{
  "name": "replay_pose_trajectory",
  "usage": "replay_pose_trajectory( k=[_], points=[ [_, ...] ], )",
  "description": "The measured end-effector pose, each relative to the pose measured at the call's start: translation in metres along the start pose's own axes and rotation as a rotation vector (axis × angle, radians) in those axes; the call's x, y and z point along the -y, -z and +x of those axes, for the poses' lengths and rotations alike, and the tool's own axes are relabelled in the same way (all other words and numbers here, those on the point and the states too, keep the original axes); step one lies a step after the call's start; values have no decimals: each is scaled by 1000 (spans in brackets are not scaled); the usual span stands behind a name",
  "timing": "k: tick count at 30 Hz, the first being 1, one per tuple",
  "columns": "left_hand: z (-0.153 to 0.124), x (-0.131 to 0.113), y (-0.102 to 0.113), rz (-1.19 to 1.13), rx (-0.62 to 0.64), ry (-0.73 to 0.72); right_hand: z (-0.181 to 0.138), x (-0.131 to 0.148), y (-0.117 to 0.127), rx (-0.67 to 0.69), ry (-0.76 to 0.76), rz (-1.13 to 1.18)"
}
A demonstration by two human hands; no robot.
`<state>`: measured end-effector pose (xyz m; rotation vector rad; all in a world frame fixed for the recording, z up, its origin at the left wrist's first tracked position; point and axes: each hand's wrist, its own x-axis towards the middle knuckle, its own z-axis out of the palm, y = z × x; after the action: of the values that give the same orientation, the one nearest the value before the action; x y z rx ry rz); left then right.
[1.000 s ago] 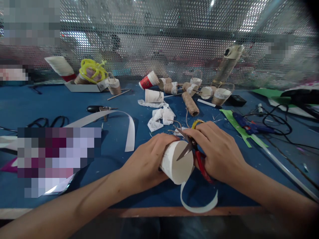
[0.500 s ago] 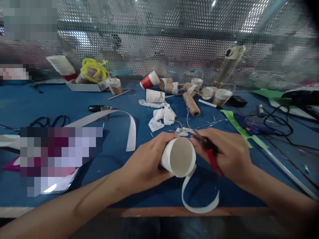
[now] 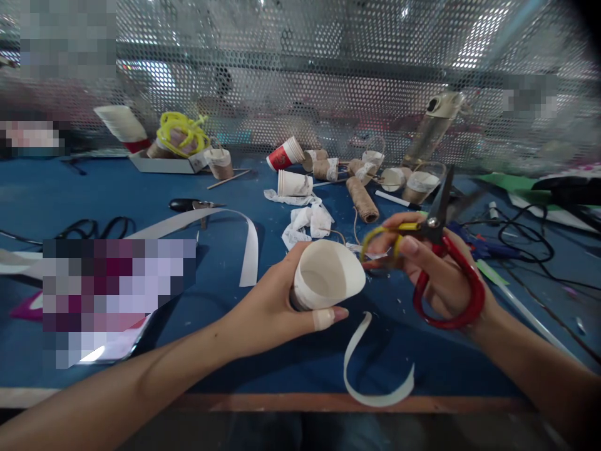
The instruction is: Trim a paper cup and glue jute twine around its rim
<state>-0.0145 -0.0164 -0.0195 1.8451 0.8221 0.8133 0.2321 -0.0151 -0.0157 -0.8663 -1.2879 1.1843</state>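
My left hand (image 3: 272, 307) is wrapped round a white paper cup (image 3: 326, 282) whose open mouth faces me, low over the blue table (image 3: 141, 188). My right hand (image 3: 434, 275) grips red and yellow handled scissors (image 3: 439, 250) just right of the cup, blades pointing up and away. A curled white paper strip (image 3: 370, 369) lies on the table below the cup, free of it.
Farther back lie paper cups (image 3: 293, 183), a twine spool (image 3: 363, 199), lace scraps (image 3: 307, 220) and a long white paper band (image 3: 225, 232). A blue glue gun (image 3: 488, 247) with black cable lies right. Black scissors (image 3: 190, 204) lie left. A perforated metal screen (image 3: 300, 75) closes the back.
The scissors came away from the cup's rim and lifted to the right, blades now up. The cut strip dropped loose onto the table. The cup tilted so its mouth faces me.
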Motion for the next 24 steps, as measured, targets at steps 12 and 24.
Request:
replay_pose_trajectory(
  k=[12,24],
  points=[
    [-3,-1,-2,-27,33,-17,-14,14,-8,58,212,-794],
    [-2,-3,0,-102,90,59,-13,10,-5,53,420,-913]
  ],
)
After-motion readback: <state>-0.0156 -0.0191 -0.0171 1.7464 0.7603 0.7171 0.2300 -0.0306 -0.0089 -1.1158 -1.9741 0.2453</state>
